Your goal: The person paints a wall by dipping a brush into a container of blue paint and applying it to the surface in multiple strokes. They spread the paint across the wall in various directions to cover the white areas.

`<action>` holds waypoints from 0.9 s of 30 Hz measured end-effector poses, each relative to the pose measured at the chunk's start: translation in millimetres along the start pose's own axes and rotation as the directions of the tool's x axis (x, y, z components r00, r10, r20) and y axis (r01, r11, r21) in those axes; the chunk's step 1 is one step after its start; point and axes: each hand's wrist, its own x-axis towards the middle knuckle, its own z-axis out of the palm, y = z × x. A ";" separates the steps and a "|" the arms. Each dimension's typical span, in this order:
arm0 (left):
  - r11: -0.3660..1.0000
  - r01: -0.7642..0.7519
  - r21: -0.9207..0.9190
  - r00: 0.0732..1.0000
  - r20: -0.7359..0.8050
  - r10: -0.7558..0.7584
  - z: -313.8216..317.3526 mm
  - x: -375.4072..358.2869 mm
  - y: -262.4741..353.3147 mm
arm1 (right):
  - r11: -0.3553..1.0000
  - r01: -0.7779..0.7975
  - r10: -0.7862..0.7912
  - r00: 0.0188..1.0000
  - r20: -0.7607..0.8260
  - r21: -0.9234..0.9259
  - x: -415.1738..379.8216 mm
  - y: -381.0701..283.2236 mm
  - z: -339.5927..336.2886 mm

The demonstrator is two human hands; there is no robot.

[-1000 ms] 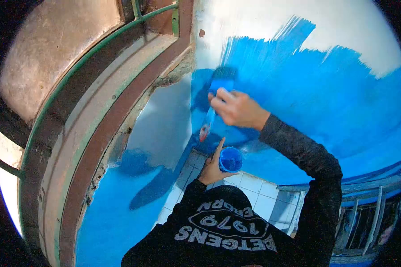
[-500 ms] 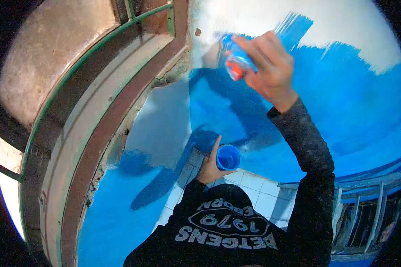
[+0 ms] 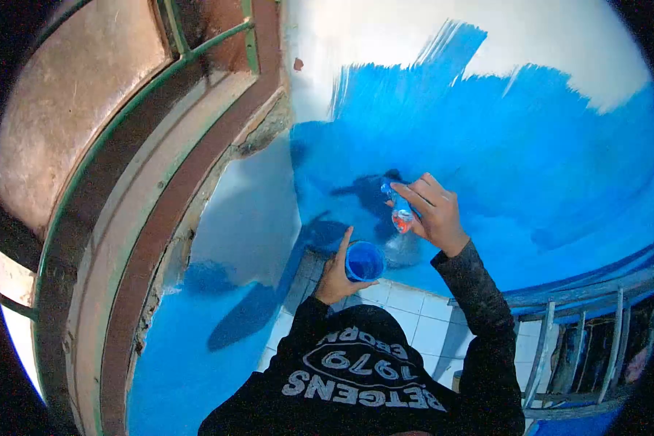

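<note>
My left hand [image 3: 333, 277] is wrapped round the side of a small blue cup [image 3: 365, 262] with blue paint inside, its thumb or finger pointing up along the rim. Above and to the right of the cup, my right hand [image 3: 434, 214] grips a paint-smeared brush [image 3: 400, 211] with an orange-red part on its handle. The brush's bristles are hard to make out. Wet-looking blue paint [image 3: 429, 123] covers much of the wall, with a ragged upper edge against the white part [image 3: 370, 33].
A brown and green window or door frame [image 3: 145, 211] curves down the left side, beside a partly blue, grey wall section [image 3: 251, 211]. White floor tiles [image 3: 414, 312] show below. At the lower right stands a wooden ladder-like rack [image 3: 545, 349].
My right hand has come down with the brush from the wall's upper painted edge to near the cup. Below that edge, the blue area formerly behind the hand now shows. The view has shifted slightly.
</note>
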 end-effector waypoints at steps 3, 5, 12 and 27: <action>0.993 -0.089 0.080 0.996 0.008 0.089 3.9 2.0 -5.2 | 0.998 -0.011 0.009 0.999 -0.039 -0.056 15.3 13.8 -13.0; 0.994 -0.096 0.060 0.995 0.009 0.096 7.0 -5.5 -5.5 | 0.982 0.125 -0.157 0.960 -0.234 -0.143 39.9 21.7 -38.7; 0.998 -0.004 0.055 0.999 0.048 0.001 8.5 -6.9 3.6 | 0.818 0.268 -0.509 0.749 -0.424 -0.509 140.8 -10.9 -141.7; 0.997 -0.073 0.026 0.997 -0.006 0.073 2.9 -4.9 -4.9 | 0.822 0.452 -0.420 0.892 0.167 -0.346 -33.6 1.2 35.0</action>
